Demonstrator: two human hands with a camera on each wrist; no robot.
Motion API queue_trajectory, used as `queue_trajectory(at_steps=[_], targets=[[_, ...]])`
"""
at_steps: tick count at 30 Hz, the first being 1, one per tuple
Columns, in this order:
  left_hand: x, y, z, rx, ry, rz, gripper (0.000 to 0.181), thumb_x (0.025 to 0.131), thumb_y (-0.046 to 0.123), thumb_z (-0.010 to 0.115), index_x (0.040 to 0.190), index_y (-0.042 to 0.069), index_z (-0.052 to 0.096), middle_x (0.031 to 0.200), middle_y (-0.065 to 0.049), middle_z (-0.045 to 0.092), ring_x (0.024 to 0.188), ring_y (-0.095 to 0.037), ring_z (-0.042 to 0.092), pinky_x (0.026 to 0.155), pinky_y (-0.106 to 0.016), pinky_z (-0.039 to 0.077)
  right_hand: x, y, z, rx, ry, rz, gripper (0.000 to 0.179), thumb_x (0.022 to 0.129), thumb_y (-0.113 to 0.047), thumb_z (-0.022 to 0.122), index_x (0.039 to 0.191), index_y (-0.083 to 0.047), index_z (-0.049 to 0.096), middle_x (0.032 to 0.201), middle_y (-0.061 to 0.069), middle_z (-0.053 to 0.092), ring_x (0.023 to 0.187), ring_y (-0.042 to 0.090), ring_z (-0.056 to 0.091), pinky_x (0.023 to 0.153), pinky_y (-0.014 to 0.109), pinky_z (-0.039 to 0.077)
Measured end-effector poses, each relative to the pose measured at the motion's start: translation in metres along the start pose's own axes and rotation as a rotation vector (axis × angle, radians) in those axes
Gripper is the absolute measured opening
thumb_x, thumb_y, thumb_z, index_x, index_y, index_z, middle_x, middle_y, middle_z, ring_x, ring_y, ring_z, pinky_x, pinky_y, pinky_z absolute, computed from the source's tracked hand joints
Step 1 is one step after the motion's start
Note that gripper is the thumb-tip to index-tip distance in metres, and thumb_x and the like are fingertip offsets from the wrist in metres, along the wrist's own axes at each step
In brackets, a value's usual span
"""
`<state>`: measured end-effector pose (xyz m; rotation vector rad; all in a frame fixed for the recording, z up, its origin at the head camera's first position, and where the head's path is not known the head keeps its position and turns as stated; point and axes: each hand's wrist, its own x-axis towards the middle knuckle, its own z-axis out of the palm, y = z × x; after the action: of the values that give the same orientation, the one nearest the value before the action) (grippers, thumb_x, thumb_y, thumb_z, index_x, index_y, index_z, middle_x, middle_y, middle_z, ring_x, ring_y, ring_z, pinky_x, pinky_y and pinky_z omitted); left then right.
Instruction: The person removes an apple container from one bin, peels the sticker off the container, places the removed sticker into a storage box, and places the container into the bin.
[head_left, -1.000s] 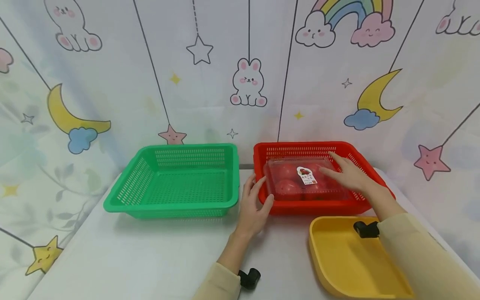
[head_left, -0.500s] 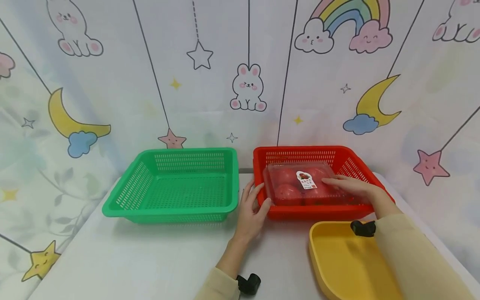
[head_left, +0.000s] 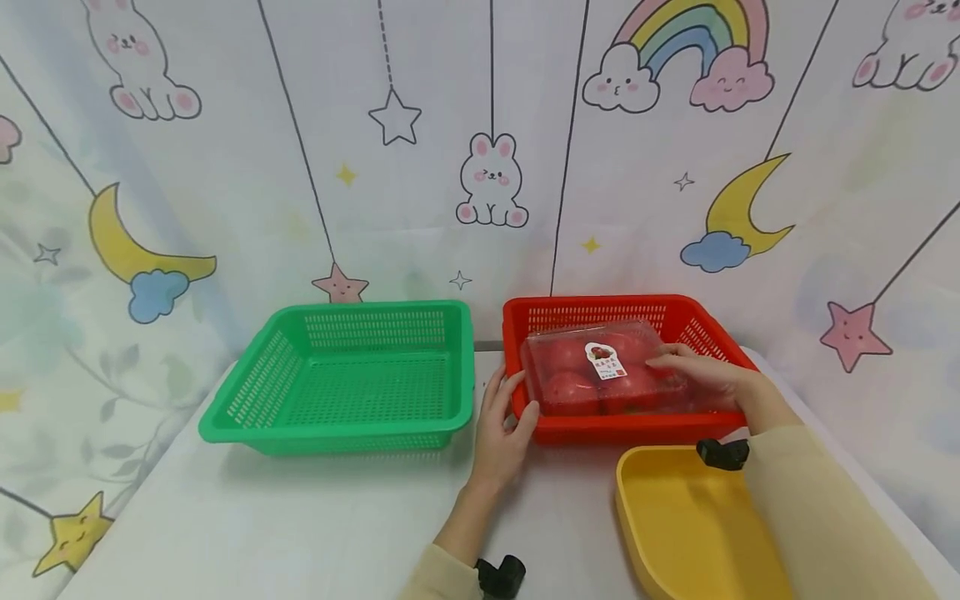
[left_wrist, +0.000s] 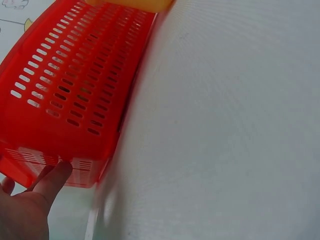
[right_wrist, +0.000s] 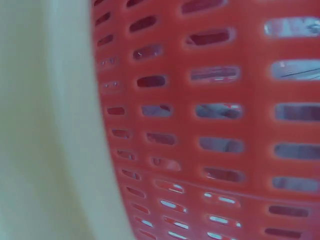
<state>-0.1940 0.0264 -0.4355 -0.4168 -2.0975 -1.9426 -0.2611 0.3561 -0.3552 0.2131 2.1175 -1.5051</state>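
In the head view, a clear plastic box of tomatoes (head_left: 570,375) with a white label lies inside the red basket (head_left: 615,429), slightly askew. My right hand (head_left: 701,373) reaches in over the basket's right side and grips the right end of the box; part of its fingers is hidden. My left hand (head_left: 501,433) rests against the basket's left end, thumb near the front corner and fingers extended along the outside. In the left wrist view, the left thumb (left_wrist: 54,181) touches the basket's end wall. Only the slotted red wall (right_wrist: 215,130) fills most of the right wrist view; the right hand is barely visible through it.
A green basket (head_left: 337,431) stands to the left on the white table (head_left: 322,525). The yellow tray (head_left: 690,517) sits in front of the red basket, under the right forearm. A patterned curtain (head_left: 420,192) hangs close behind the baskets.
My right hand has come down from above onto the right end of the tomato box and taken hold of it. The box has turned slightly. The left hand has stayed by the basket.
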Motion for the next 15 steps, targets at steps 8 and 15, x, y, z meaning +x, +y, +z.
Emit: queue_trajectory(at_steps=[8,15], targets=[[-0.0001,0.0018,-0.0017,-0.02,0.003,-0.014,0.062,0.091,0.019,0.071,0.149,0.017,0.049,0.163,0.005,0.025,0.144,-0.021,0.03,0.095,-0.04,0.052,0.0002,-0.0032,0.0009,0.179,-0.029,-0.049,0.095,0.098,-0.034,0.066,0.158,-0.027,-0.007,0.156,0.016,0.019,0.132,0.039,0.037,0.099,0.051,0.05],[0.0013,0.0015,0.0,-0.034,0.001,-0.016,0.058,0.092,0.017,0.069,0.148,0.016,0.051,0.163,0.001,0.026,0.145,-0.025,0.028,0.096,-0.045,0.052,-0.003,-0.0077,0.0008,0.169,0.019,-0.113,0.081,0.097,-0.033,0.069,0.15,-0.031,0.009,0.15,0.015,0.026,0.127,0.037,0.042,0.097,0.051,0.051]])
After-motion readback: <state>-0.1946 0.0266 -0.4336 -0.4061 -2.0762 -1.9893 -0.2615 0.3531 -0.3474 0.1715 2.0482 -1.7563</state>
